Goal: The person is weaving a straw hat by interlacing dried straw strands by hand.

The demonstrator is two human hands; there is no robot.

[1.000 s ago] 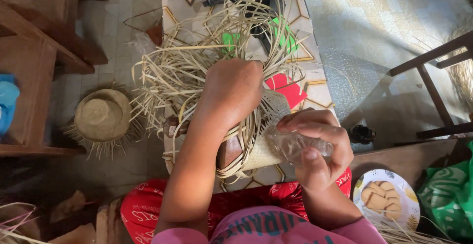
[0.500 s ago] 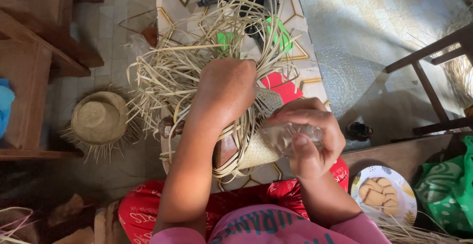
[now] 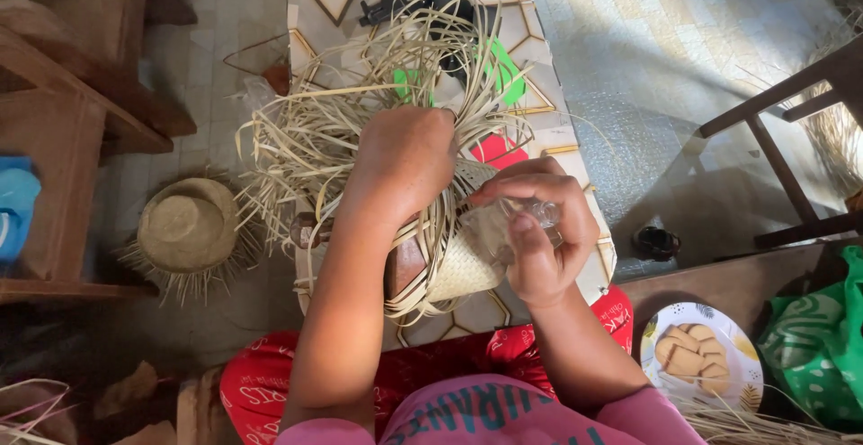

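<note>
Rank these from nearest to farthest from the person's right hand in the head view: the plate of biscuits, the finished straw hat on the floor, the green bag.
From the right hand:
1. Plate of biscuits, lower right, beside the knee.
2. Green bag, far right, just beyond the plate.
3. Straw hat, on the floor at left, past the left hand.

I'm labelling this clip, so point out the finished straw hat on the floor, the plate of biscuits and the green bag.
straw hat (image 3: 187,226), head view, on its crown
plate (image 3: 742,346), head view, on its bare rim
green bag (image 3: 814,355), head view, on its front
</note>
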